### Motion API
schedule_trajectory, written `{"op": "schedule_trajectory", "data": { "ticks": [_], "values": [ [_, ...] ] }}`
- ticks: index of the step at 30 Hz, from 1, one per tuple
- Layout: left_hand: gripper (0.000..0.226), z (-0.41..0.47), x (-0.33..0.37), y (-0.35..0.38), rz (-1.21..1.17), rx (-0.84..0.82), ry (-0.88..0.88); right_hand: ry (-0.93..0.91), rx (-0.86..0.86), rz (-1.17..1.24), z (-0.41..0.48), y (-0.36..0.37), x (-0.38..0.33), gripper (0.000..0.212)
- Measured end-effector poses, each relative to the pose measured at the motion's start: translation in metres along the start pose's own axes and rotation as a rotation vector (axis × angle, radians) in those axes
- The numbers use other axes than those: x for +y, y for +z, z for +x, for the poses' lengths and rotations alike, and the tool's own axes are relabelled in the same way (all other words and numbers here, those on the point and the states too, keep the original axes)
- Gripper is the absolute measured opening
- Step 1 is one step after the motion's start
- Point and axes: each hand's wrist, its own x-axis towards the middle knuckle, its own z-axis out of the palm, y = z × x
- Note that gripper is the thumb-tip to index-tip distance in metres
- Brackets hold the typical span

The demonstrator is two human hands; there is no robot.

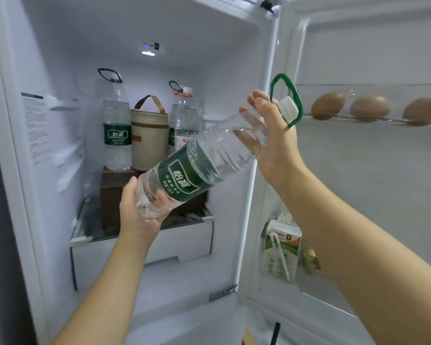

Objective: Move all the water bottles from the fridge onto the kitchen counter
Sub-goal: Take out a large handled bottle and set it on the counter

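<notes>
A large clear water bottle (194, 168) with a green label and green carry loop is tilted in front of the open fridge, cap up to the right. My right hand (271, 135) grips its neck below the white cap. My left hand (137, 215) cups its base from below. Inside the fridge, a second green-label bottle (117, 135) stands at the left on a dark brown box (115, 192). At the back right stand a red-label bottle (186, 120) and, partly hidden behind it, another green-label bottle (172, 125).
A beige pouch with a brown handle (148, 140) stands between the bottles. The open fridge door (358, 170) at right holds eggs (327, 105) on its upper shelf and a drink carton (281, 252) in a lower pocket. A white drawer (144, 247) sits below the glass shelf.
</notes>
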Motion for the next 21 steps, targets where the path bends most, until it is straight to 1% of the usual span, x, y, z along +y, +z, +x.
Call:
{"op": "schedule_trajectory", "data": {
  "ticks": [2,4,6,11,15,17,19,21],
  "values": [
    [0.055,-0.008,0.001,0.003,0.034,0.045,-0.015,-0.022,0.001,-0.041,-0.006,-0.005,-0.004,0.02],
    [0.054,-0.013,0.002,0.004,0.062,0.04,-0.029,-0.06,0.016,-0.084,-0.011,-0.007,-0.004,0.018],
    [0.054,-0.011,0.003,0.002,0.073,0.031,-0.049,-0.087,0.046,-0.056,-0.017,-0.007,-0.001,0.013],
    [0.055,0.008,0.005,-0.015,0.031,-0.025,-0.098,-0.16,0.164,0.031,-0.029,-0.012,0.015,0.014],
    [0.062,0.016,0.002,-0.027,-0.02,-0.058,-0.087,-0.214,0.222,0.05,-0.045,-0.02,0.028,0.017],
    [0.072,0.011,-0.002,-0.028,-0.004,-0.035,-0.112,-0.232,0.258,0.053,-0.055,-0.024,0.031,0.022],
    [0.066,0.001,-0.007,-0.028,0.031,-0.025,-0.155,-0.223,0.299,0.063,-0.068,-0.029,0.032,0.023],
    [0.041,-0.013,-0.015,-0.029,0.057,-0.016,-0.193,-0.194,0.361,0.048,-0.085,-0.037,0.031,0.023]
  ]
}}
